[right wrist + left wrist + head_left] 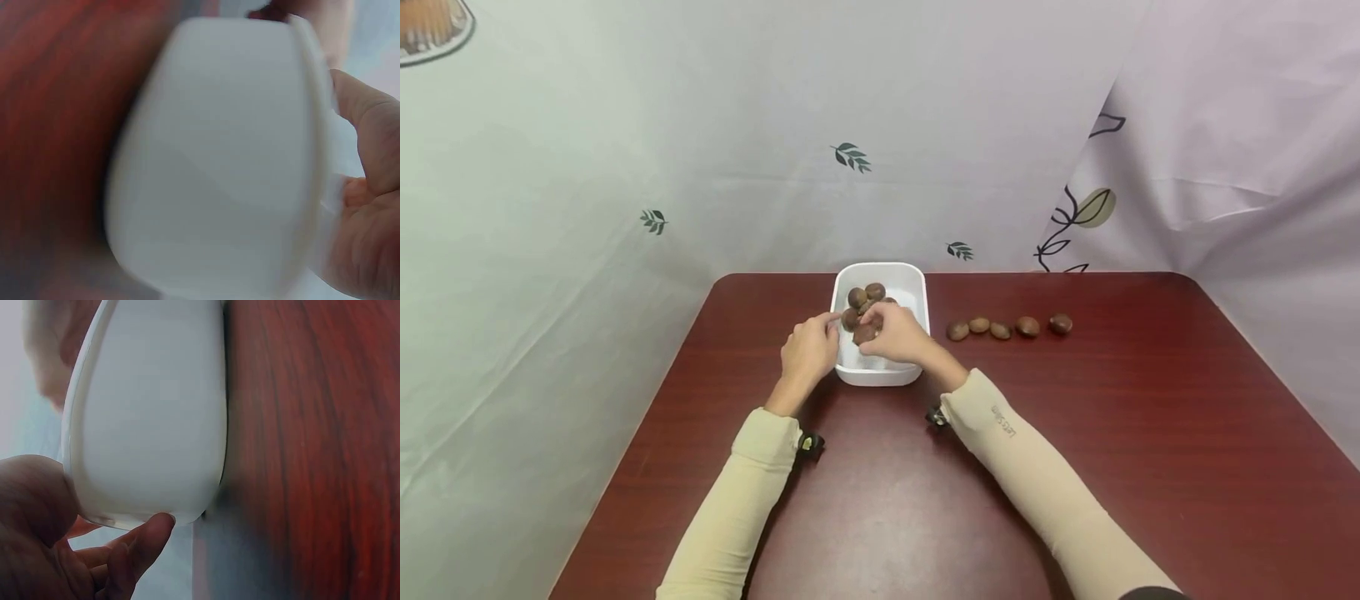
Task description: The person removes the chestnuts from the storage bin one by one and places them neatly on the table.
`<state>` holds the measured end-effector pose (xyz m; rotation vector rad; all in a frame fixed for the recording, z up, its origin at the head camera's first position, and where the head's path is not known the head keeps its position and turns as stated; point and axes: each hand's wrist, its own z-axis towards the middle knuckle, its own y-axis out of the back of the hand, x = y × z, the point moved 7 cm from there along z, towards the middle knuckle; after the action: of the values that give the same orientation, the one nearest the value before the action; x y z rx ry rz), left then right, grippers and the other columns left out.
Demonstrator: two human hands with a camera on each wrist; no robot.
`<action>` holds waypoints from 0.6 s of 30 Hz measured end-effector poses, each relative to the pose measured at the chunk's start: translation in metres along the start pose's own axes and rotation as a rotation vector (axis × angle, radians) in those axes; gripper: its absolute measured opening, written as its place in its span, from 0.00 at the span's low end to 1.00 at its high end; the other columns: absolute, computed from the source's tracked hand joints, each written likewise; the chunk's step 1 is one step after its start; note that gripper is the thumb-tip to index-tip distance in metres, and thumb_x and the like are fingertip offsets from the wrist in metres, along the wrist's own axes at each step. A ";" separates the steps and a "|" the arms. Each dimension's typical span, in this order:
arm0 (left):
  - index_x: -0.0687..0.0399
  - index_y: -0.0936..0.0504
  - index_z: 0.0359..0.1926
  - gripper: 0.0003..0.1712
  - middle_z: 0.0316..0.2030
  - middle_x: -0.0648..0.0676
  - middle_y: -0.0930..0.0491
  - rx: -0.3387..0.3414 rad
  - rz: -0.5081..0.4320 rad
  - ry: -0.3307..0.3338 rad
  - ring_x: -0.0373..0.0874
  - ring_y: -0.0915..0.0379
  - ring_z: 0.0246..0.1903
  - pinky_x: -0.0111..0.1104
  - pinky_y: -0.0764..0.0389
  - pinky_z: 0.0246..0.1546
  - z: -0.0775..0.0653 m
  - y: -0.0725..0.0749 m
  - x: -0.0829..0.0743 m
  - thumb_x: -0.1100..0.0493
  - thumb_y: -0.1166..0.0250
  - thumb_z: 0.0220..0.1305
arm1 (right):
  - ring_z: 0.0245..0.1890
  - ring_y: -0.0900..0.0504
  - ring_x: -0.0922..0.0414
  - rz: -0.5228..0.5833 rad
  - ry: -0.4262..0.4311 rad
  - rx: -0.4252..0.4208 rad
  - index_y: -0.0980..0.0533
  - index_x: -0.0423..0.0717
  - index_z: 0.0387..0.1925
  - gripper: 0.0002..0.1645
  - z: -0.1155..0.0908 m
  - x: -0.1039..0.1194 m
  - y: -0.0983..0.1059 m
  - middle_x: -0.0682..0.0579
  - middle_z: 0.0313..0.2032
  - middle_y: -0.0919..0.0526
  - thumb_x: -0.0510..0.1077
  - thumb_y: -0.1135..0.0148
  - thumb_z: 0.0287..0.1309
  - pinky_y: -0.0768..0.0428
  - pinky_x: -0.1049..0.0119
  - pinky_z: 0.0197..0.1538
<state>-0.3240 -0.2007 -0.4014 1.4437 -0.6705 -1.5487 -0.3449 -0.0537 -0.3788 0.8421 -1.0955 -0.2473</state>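
A white rectangular container [880, 378] stands near the far edge of the table with several brown chestnuts [875, 291] inside. My right hand [898, 335] reaches in over its right rim and pinches a chestnut [864, 334] between thumb and fingers. On the left side, my left hand [808, 348] steadies the container, its index finger at the rim. In the left wrist view, curled fingers [147, 544] press against the outer wall. The right wrist view is blurred, with the container wall covering what the right fingertips pinch.
To the right of the container, several more chestnuts [1027, 327] lie in a loose row on the dark red table [1112, 433]. A pale cloth backdrop [760, 167] with leaf prints rises behind the far edge.
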 end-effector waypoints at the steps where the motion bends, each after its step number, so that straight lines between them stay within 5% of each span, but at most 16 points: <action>1: 0.38 0.21 0.53 0.19 0.45 0.55 0.19 -0.001 0.000 0.002 0.58 0.22 0.37 0.50 0.27 0.29 0.000 0.000 0.000 0.51 0.51 0.65 | 0.29 0.24 0.58 0.007 0.002 -0.009 0.23 0.44 0.34 0.19 -0.003 0.000 0.008 0.53 0.29 0.20 0.43 0.30 0.34 0.27 0.68 0.33; 9: 0.38 0.22 0.54 0.20 0.48 0.56 0.20 0.010 -0.008 0.011 0.58 0.23 0.40 0.51 0.28 0.33 0.001 0.001 0.001 0.51 0.52 0.65 | 0.28 0.19 0.59 0.044 -0.088 -0.107 0.23 0.45 0.36 0.22 -0.029 -0.022 0.063 0.53 0.30 0.19 0.46 0.26 0.35 0.23 0.67 0.31; 18: 0.39 0.22 0.54 0.19 0.48 0.55 0.20 0.003 -0.012 0.001 0.58 0.23 0.40 0.51 0.27 0.33 0.001 0.000 0.002 0.51 0.51 0.65 | 0.28 0.18 0.56 0.063 -0.146 -0.159 0.24 0.42 0.38 0.24 -0.051 -0.052 0.096 0.50 0.28 0.17 0.45 0.25 0.36 0.22 0.64 0.30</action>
<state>-0.3247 -0.2028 -0.4021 1.4532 -0.6653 -1.5568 -0.3460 0.0645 -0.3559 0.6538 -1.2200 -0.3426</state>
